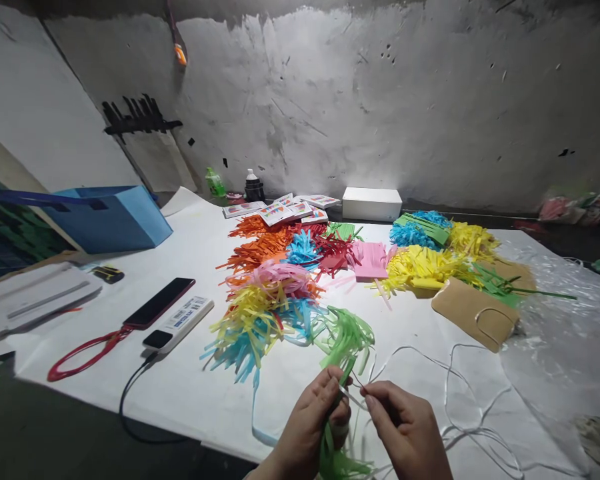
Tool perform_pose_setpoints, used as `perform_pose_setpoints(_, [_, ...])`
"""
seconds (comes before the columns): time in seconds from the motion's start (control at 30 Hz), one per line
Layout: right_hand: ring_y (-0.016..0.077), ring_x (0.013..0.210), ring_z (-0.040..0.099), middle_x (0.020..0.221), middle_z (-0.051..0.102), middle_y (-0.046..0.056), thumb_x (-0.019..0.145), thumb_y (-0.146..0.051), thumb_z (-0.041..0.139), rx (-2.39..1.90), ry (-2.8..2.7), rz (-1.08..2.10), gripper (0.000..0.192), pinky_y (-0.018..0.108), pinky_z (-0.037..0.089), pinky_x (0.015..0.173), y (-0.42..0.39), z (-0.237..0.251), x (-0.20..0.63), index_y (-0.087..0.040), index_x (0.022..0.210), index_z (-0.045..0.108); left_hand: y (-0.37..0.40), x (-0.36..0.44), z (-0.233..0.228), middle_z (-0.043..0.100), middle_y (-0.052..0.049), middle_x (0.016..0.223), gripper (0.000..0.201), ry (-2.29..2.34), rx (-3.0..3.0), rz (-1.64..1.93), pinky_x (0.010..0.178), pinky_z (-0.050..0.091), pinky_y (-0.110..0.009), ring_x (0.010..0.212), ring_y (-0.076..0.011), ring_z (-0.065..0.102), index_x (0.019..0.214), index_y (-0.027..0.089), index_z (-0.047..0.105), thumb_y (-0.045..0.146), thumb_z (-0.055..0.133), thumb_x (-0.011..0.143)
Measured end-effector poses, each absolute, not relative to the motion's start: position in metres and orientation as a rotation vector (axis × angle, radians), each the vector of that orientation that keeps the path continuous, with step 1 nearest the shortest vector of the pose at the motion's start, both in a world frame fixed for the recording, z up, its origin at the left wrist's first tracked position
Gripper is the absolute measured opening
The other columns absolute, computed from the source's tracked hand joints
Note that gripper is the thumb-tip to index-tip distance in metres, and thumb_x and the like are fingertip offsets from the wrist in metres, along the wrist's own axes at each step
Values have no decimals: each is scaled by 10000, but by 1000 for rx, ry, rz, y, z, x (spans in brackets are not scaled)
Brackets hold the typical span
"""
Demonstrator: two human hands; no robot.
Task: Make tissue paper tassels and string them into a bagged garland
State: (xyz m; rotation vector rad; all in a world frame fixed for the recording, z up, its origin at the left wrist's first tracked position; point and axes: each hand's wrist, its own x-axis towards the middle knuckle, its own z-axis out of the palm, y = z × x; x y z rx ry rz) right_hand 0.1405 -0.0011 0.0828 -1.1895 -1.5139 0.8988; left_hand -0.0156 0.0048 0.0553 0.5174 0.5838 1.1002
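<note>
Close to the table's front edge, my left hand [313, 417] is closed around a green tissue-paper tassel [347, 337], whose fringe spreads above and below the fist. My right hand [407, 423] faces it from the right, thumb and forefinger pinched on a thin thread-like piece that is too fine to identify. A white ribbon [353, 398] crosses between both hands by the tassel's folded middle. More white ribbon [447, 383] lies in loose loops on the table to the right. Beyond my hands lies a heap of paper tassels in yellow, blue, pink and orange [260, 253].
Yellow tassels [425, 267], a kraft-paper packet [473, 313] and clear plastic wrap [570, 347] lie right. Left are a phone [160, 303], a white device with a cable [179, 325] and a blue box [115, 220]. Behind stand a white box [371, 204] and several printed cards [280, 212].
</note>
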Motion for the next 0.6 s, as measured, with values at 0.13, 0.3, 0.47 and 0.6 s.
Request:
perform_pose_setpoints(0.13, [186,637,655,705,718,45,917,-480,582,-1210,-1556,895,333,221,484,588,-1,81,142,-205,814,739,5,-16,55,383,136,482,440,627,544,1087,390,212,-143,382,-39,162,909,235,480,555,758,794])
perform_pose_setpoints(0.3, [176,603,629,675,700,37,919,-489,572,-1242,-1588,869,347,227,462,560,-2,79,143,-202,801,726,5,-17,51,368,137,479,430,623,614,1079,415,195,-154,404,-49,167,883,236,468,555,746,804])
perform_pose_setpoints(0.47, [153,547,570,628,671,30,915,-523,563,-1189,-1624,928,397,226,436,513,-1,83,145,-200,740,713,4,-22,55,366,105,528,414,791,932,1019,461,192,-191,470,-72,244,835,197,533,574,704,832])
perform_pose_setpoints(0.6, [124,486,527,604,614,8,875,-577,618,-1253,-1482,1189,410,210,398,445,-1,83,147,-181,872,722,0,-28,64,405,65,602,411,960,1182,983,542,270,-222,560,-106,322,837,179,583,586,628,880])
